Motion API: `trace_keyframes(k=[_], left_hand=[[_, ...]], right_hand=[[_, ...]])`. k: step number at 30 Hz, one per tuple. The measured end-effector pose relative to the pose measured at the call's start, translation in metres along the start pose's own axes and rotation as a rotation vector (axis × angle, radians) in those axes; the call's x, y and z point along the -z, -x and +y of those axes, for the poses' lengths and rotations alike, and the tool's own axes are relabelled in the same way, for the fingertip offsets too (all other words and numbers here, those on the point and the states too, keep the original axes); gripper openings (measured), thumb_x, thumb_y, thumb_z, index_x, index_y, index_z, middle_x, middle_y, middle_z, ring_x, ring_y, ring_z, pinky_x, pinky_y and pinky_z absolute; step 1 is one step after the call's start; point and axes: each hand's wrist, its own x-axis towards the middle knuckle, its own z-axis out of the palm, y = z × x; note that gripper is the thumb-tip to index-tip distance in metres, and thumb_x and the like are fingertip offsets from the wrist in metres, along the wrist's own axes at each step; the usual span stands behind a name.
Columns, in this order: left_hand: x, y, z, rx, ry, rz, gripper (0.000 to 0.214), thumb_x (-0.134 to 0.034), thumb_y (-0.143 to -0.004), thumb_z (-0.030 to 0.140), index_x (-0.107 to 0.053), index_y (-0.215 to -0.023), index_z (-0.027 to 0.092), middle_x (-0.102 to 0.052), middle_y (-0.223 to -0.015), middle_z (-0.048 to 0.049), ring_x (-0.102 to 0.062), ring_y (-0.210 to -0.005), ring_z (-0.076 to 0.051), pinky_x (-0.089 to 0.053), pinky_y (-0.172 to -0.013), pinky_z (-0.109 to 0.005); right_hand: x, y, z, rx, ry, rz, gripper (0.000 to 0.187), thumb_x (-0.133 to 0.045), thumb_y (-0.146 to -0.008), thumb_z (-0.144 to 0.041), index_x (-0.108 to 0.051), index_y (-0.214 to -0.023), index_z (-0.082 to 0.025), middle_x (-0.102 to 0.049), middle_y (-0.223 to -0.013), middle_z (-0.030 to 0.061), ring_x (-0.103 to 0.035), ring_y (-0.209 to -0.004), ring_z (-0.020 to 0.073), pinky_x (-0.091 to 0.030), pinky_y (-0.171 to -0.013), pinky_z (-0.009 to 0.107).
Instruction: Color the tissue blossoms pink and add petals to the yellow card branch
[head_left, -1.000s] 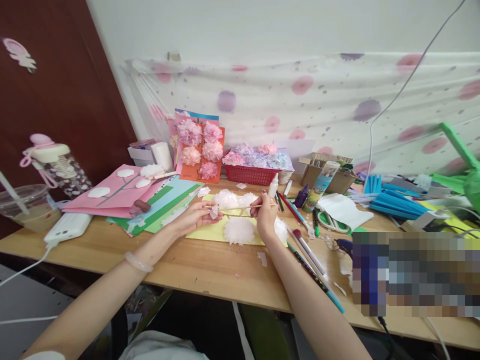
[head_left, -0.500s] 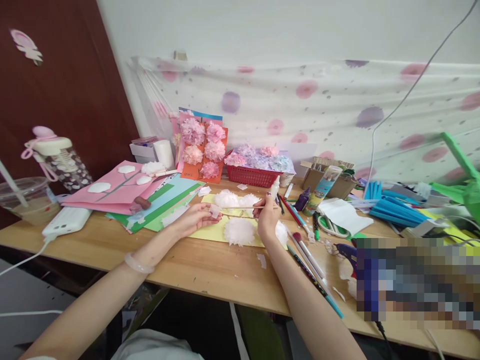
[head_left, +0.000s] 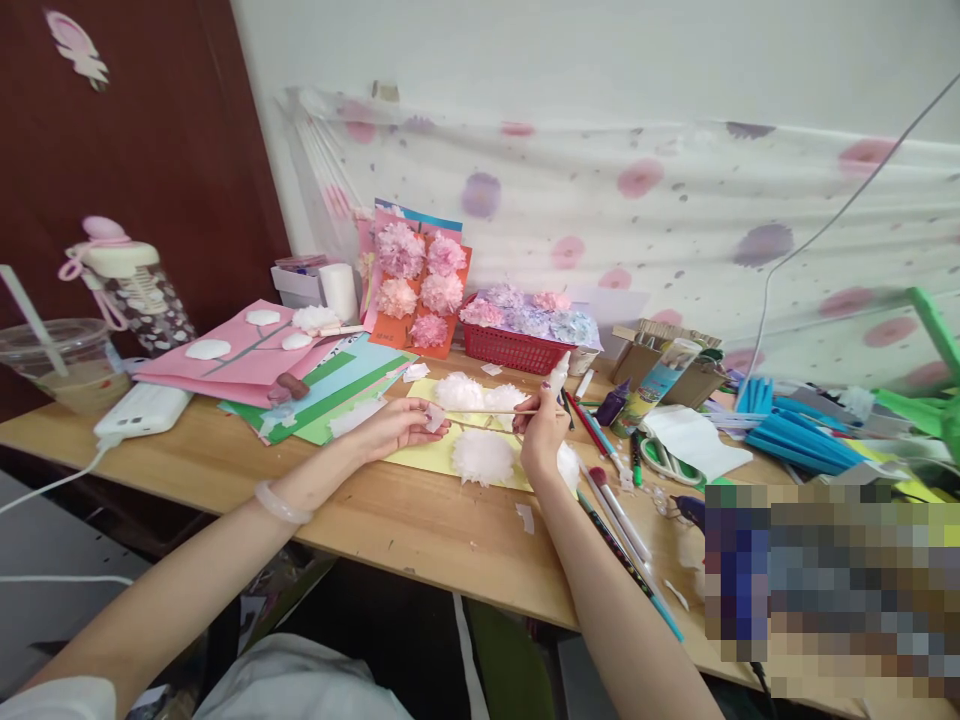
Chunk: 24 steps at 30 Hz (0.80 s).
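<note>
My left hand [head_left: 401, 428] pinches a small piece of thin white tissue paper [head_left: 433, 417] between thumb and fingertips. My right hand [head_left: 541, 432] is closed around a thin wooden stick [head_left: 495, 411], whose tip points left and reaches the tissue piece. Beneath both hands lies a yellow sheet of paper [head_left: 420, 455]. Fluffy white paper flowers sit on it: a flower [head_left: 482, 457] in front, others [head_left: 459, 392] behind the stick, and one [head_left: 568, 466] partly covered by my right wrist. A white nozzle bottle [head_left: 559, 370] rises just behind my right hand; whether the hand touches it is hidden.
A red basket [head_left: 510, 350] of pastel paper flowers stands at the back, beside an orange card [head_left: 459, 290] with pink flowers. Pink sheets [head_left: 180, 370], a power bank [head_left: 142, 412] and a drink cup [head_left: 79, 390] are left. Brushes [head_left: 626, 525] and blue paper [head_left: 799, 440] lie right.
The camera view has shifted slightly, so the scene sits a little further right. Both hands keep their hold, with the stick tip still at the tissue piece.
</note>
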Motion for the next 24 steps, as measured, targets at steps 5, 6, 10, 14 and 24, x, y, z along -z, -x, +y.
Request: trace_keyframes(k=[5, 6, 10, 14, 24], left_hand=[[-0.0008, 0.0008, 0.0001, 0.005, 0.000, -0.005, 0.020, -0.055, -0.079, -0.001, -0.062, -0.093, 0.012, -0.075, -0.089, -0.0102, -0.073, -0.084, -0.016, -0.054, -0.092, -0.032], [-0.0015, 0.0012, 0.0003, 0.007, 0.000, -0.007, 0.020, -0.055, -0.080, -0.001, -0.062, -0.093, 0.012, -0.075, -0.089, -0.0102, -0.073, -0.085, -0.015, -0.054, -0.092, -0.032], [-0.0024, 0.0024, 0.0000, 0.016, -0.014, -0.016, 0.018, -0.059, -0.080, 0.002, -0.060, -0.094, 0.012, -0.075, -0.093, -0.0116, -0.073, -0.088, -0.017, -0.054, -0.092, -0.033], [-0.0003, 0.0020, -0.0011, 0.008, -0.017, -0.035, 0.018, -0.066, -0.078, 0.005, -0.060, -0.093, 0.013, -0.075, -0.093, -0.0106, -0.073, -0.088, -0.017, -0.053, -0.093, -0.034], [-0.0004, 0.0027, -0.0021, -0.044, -0.016, -0.037, 0.021, -0.068, -0.079, 0.007, -0.058, -0.095, 0.014, -0.075, -0.095, -0.0108, -0.073, -0.090, -0.018, -0.053, -0.095, -0.036]], right_hand=[[-0.0004, 0.0007, 0.0003, -0.008, 0.012, -0.051, 0.046, -0.047, -0.085, -0.041, -0.053, -0.044, -0.020, -0.043, -0.033, -0.0030, -0.039, -0.031, 0.0085, -0.032, -0.036, 0.021], [-0.0009, 0.0006, 0.0007, -0.010, 0.015, -0.062, 0.047, -0.047, -0.085, -0.041, -0.053, -0.044, -0.020, -0.043, -0.032, -0.0030, -0.038, -0.031, 0.0084, -0.031, -0.036, 0.021], [-0.0030, 0.0002, 0.0026, -0.017, 0.025, -0.106, 0.047, -0.046, -0.085, -0.040, -0.053, -0.043, -0.020, -0.044, -0.032, -0.0025, -0.039, -0.031, 0.0082, -0.031, -0.036, 0.020], [-0.0036, 0.0000, 0.0015, -0.025, 0.027, -0.122, 0.046, -0.046, -0.085, -0.041, -0.054, -0.045, -0.020, -0.044, -0.033, -0.0029, -0.039, -0.030, 0.0083, -0.031, -0.035, 0.021], [0.0027, -0.0081, -0.0032, 0.024, 0.034, 0.059, 0.043, -0.043, -0.085, -0.037, -0.049, -0.046, -0.022, -0.042, -0.033, -0.0045, -0.040, -0.030, 0.0089, -0.031, -0.036, 0.022]])
